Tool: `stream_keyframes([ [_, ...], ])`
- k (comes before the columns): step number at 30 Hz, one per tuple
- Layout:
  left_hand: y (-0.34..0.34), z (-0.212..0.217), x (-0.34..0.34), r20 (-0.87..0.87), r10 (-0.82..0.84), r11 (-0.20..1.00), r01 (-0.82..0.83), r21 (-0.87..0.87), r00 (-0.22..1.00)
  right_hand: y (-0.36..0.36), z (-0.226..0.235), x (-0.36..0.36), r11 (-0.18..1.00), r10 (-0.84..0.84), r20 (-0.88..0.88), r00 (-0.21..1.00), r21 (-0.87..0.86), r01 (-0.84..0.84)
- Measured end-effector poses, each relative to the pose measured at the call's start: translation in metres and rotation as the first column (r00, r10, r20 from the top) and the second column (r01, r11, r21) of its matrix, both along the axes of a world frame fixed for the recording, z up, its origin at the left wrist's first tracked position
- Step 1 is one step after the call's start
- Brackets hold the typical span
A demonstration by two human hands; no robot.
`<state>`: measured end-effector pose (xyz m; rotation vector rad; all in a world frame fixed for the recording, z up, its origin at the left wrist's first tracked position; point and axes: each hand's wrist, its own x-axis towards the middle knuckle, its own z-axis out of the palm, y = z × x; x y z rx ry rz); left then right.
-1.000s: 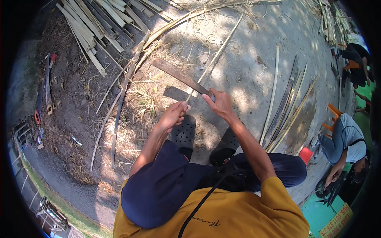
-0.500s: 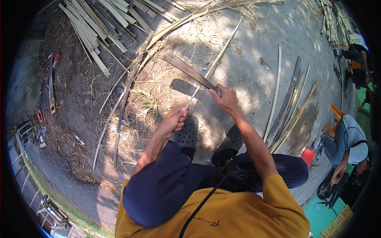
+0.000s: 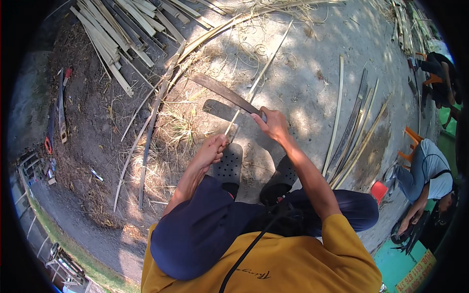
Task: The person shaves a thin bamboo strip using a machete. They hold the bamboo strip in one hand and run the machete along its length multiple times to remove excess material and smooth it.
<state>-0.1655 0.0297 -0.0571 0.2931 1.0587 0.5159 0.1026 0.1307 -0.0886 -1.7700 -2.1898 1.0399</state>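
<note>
My left hand (image 3: 209, 152) is closed on the near end of a long, thin bamboo strip (image 3: 268, 63). The strip slants away from me, up to the right. In my right hand (image 3: 274, 125) is the handle of a machete (image 3: 220, 91), its broad brownish blade pointing to the far left. The blade crosses the strip a short way beyond my left hand; whether its edge bites into the strip cannot be made out. Both hands are above the ground, just past my dark clogs (image 3: 228, 166).
Split bamboo slats (image 3: 110, 41) lie piled at the far left, with long strips (image 3: 151, 122) nearer. More strips (image 3: 354, 132) lie on the right. A saw (image 3: 62, 110) rests at the left. Another person (image 3: 430, 168) bends near an orange chair (image 3: 410, 144) on the right.
My right hand and the machete have shifted slightly left and nearer to me. The bamboo strip's far end has swung a little left, and my left hand has moved slightly left.
</note>
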Motion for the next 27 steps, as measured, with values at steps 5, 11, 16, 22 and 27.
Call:
stream_keyframes([
  [5,-0.009,-0.003,0.001,-0.132,-0.038,0.995,0.049,0.081,0.990,0.041,0.001,0.021,0.991,-0.131,0.055,0.990,0.023,0.130],
  [11,0.037,-0.031,0.050,-0.639,0.196,0.786,0.271,0.556,0.744,-0.008,0.023,-0.003,1.000,-0.022,0.012,1.000,0.007,0.022],
  [16,0.048,-0.051,0.053,-0.760,0.233,0.784,0.345,0.516,0.607,-0.026,0.015,-0.019,0.992,0.061,0.010,0.998,0.105,-0.062],
  [22,0.046,-0.027,0.055,-0.759,0.182,0.818,0.333,0.470,0.625,-0.008,0.008,-0.008,0.982,0.091,0.073,0.993,0.158,-0.101],
  [27,0.037,-0.024,0.053,-0.723,0.171,0.830,0.297,0.472,0.670,0.016,0.020,-0.002,0.989,-0.148,0.051,0.988,-0.022,0.149],
])
